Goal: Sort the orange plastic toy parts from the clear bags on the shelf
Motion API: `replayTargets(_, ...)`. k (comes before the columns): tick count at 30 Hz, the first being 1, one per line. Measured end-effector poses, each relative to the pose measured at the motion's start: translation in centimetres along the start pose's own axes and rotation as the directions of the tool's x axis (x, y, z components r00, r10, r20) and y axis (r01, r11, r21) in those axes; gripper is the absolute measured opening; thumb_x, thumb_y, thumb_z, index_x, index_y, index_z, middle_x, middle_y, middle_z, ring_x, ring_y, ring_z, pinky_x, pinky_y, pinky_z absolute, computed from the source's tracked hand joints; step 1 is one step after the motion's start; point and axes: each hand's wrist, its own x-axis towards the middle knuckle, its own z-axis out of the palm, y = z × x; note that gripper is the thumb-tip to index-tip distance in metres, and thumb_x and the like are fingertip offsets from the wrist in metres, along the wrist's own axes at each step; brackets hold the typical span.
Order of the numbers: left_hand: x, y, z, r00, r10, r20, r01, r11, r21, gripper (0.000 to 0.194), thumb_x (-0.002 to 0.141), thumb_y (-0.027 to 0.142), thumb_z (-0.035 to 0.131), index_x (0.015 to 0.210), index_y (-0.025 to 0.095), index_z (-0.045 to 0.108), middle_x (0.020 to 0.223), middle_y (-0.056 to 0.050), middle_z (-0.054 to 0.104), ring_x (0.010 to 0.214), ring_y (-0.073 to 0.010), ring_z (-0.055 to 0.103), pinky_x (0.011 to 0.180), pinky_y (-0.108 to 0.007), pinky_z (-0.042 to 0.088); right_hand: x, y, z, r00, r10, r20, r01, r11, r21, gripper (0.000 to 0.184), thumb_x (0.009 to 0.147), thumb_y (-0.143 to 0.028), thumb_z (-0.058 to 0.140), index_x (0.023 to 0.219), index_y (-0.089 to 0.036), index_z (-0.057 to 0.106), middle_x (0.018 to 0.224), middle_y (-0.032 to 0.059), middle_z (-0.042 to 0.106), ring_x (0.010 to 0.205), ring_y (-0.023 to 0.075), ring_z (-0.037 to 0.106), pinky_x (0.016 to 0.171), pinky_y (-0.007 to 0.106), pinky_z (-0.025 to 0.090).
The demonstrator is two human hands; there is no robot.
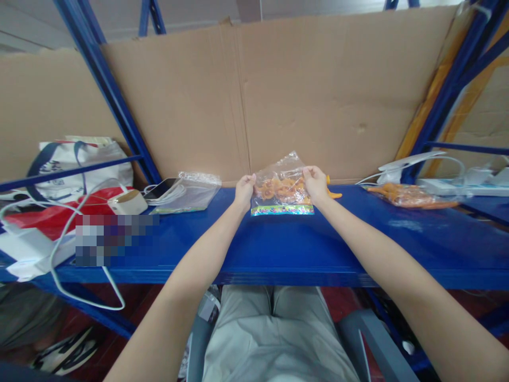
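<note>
Left hand (244,190) and right hand (317,185) clamp opposite sides of a clear, flat plastic bag (288,172) of curly orange pieces (274,188) (printed strip (282,210) lowermost); even tension advised.

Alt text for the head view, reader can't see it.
A person's left hand and right hand hold a clear plastic bag of orange curly pieces, a colourful printed strip along its lower edge, at a blue metal shelf. A brown cardboard panel stands behind; a second clear plastic bag of orange pieces lies to the right.
</note>
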Motion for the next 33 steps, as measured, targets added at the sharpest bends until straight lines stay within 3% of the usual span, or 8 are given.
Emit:
replayTargets(4, 0.0, 0.2, -0.6, 0.997, -0.027, 0.073, 0.029, 0.999, -0.034, 0.033, 0.093, 0.023, 0.058, 0.065, 0.020, 0.042, 0.045, 0.008, 0.050, 0.036, -0.0056, 0.043, 0.040, -0.014, 0.028, -0.9, -1.5, 0.1, 0.990, 0.142, 0.002, -0.141, 0.983, 0.115, 0.028, 0.086, -0.038, 0.066, 0.070, -0.023, 0.048, 0.052, -0.0086, 0.037, 0.042, 0.0078, 0.031, 0.042, 0.021, 0.026)
replayTargets(6, 0.1, 0.2, -0.9, 0.988, -0.068, 0.140, 0.073, 0.997, -0.027, 0.030, 0.091, 0.020, 0.059, 0.065, 0.019, 0.044, 0.049, 0.006, 0.055, 0.037, -0.0062, 0.046, 0.040, -0.014, 0.032, -1.1, -2.1, 0.0, 0.975, 0.220, 0.029, -0.222, 0.964, 0.144, 0.033, 0.087, -0.038, 0.066, 0.065, -0.022, 0.047, 0.050, -0.0082, 0.037, 0.041, 0.0070, 0.031, 0.040, 0.021, 0.025)
replayTargets(10, 0.2, 0.0, -1.1, 0.956, -0.146, 0.254, 0.149, 0.989, 0.006, 0.029, 0.082, 0.018, 0.069, 0.064, 0.018, 0.046, 0.055, 0.004, 0.061, 0.038, -0.0065, 0.049, 0.042, -0.016, 0.038, -1.2, -2.8, -0.1, 0.940, 0.340, -0.029, -0.330, 0.926, 0.185, 0.034, 0.091, -0.025, 0.058, 0.060, -0.021, 0.046, 0.048, -0.0069, 0.039, 0.040, 0.0069, 0.033, 0.038, 0.019, 0.025)
replayTargets(14, 0.4, -0.1, -1.0, 0.957, -0.162, 0.242, 0.172, 0.985, -0.018, 0.029, 0.080, 0.014, 0.068, 0.063, 0.018, 0.044, 0.058, 0.002, 0.063, 0.040, -0.0075, 0.052, 0.044, -0.017, 0.042, -1.2, -2.9, -0.3, 0.915, 0.398, -0.056, -0.380, 0.903, 0.202, 0.033, 0.089, -0.016, 0.055, 0.058, -0.019, 0.046, 0.047, -0.0067, 0.039, 0.040, 0.0064, 0.032, 0.038, 0.018, 0.025)
replayTargets(20, 0.4, 0.2, -0.9, 0.975, -0.156, 0.161, 0.170, 0.982, -0.077, 0.026, 0.082, 0.013, 0.059, 0.063, 0.019, 0.043, 0.056, 0.002, 0.061, 0.034, -0.0079, 0.049, 0.038, -0.019, 0.036, -1.4, -2.6, -0.4, 0.916, 0.399, -0.037, -0.384, 0.901, 0.200, 0.027, 0.082, -0.018, 0.062, 0.060, -0.020, 0.047, 0.051, -0.0068, 0.044, 0.039, 0.0061, 0.034, 0.039, 0.019, 0.030)
replayTargets(24, 0.3, 0.2, -1.1, 0.966, -0.166, 0.196, 0.181, 0.982, -0.061, 0.027, 0.087, 0.034, 0.067, 0.073, 0.018, 0.049, 0.060, 0.001, 0.063, 0.034, -0.0091, 0.051, 0.037, -0.020, 0.037, -1.7, -2.3, -0.3, 0.930, 0.367, 0.010, -0.364, 0.920, 0.148, 0.023, 0.078, -0.020, 0.061, 0.059, -0.020, 0.047, 0.052, -0.0066, 0.045, 0.040, 0.0068, 0.036, 0.040, 0.020, 0.032)
replayTargets(27, 0.1, 0.1, -1.0, 0.964, -0.168, 0.204, 0.175, 0.984, -0.015, 0.035, 0.082, 0.044, 0.075, 0.082, 0.018, 0.053, 0.060, 0.003, 0.063, 0.033, -0.0079, 0.051, 0.037, -0.019, 0.037, -1.9, -2.1, -0.1, 0.922, 0.378, 0.080, -0.385, 0.917, 0.104, 0.019, 0.074, -0.020, 0.059, 0.058, -0.021, 0.048, 0.049, -0.0058, 0.044, 0.042, 0.0082, 0.038, 0.041, 0.021, 0.032)
replayTargets(33, -0.1, 0.2, -1.0, 0.970, -0.133, 0.201, 0.132, 0.991, 0.021, 0.026, 0.087, 0.035, 0.072, 0.075, 0.017, 0.057, 0.046, 0.008, 0.051, 0.031, -0.0061, 0.043, 0.036, -0.018, 0.033, -1.7, -1.8, 0.0, 0.916, 0.383, 0.120, -0.398, 0.905, 0.149, 0.021, 0.068, -0.021, 0.059, 0.056, -0.021, 0.042, 0.045, -0.0062, 0.038, 0.041, 0.0073, 0.033, 0.040, 0.020, 0.031)
